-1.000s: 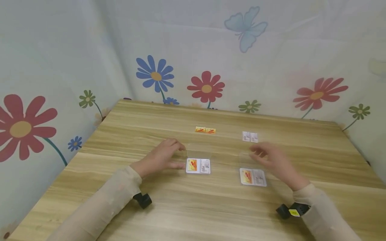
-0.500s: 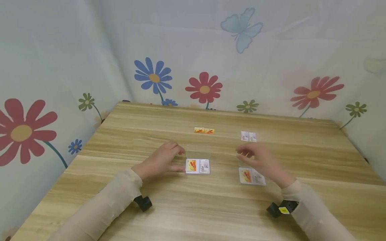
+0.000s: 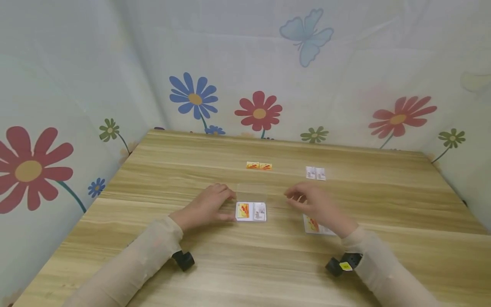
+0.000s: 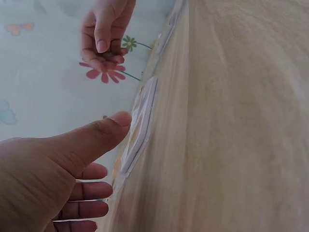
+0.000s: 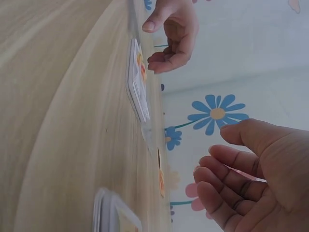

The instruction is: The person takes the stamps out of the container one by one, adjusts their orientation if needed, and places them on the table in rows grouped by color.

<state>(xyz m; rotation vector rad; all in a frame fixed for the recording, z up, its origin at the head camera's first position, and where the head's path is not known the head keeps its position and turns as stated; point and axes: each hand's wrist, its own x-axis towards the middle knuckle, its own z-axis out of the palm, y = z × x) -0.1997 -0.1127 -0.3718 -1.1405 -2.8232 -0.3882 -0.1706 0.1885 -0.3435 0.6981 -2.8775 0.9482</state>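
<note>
A small clear hinged case (image 3: 251, 218) lies flat with its lid laid back. Inside it are an orange picture card (image 3: 243, 210) and a pale picture card (image 3: 259, 211). Along its left side is my left hand (image 3: 203, 205), thumb near the lower corner and fingers by the lid; whether the thumb touches cannot be told. To the right of this case my right hand (image 3: 316, 206) is raised above the table, fingers loosely bent and holding nothing. It partly covers a second case (image 3: 309, 229), where an orange card shows; the rest is hidden.
Farther back on the wooden table (image 3: 184, 157) lie two orange cards (image 3: 258, 166) side by side. To their right are two pale cards (image 3: 316, 173). A flower-printed cloth (image 3: 326, 98) hangs behind the table.
My right hand has moved left from above the right case's lid toward the left case, covering more of the right case. The left hand has stayed beside its case.
</note>
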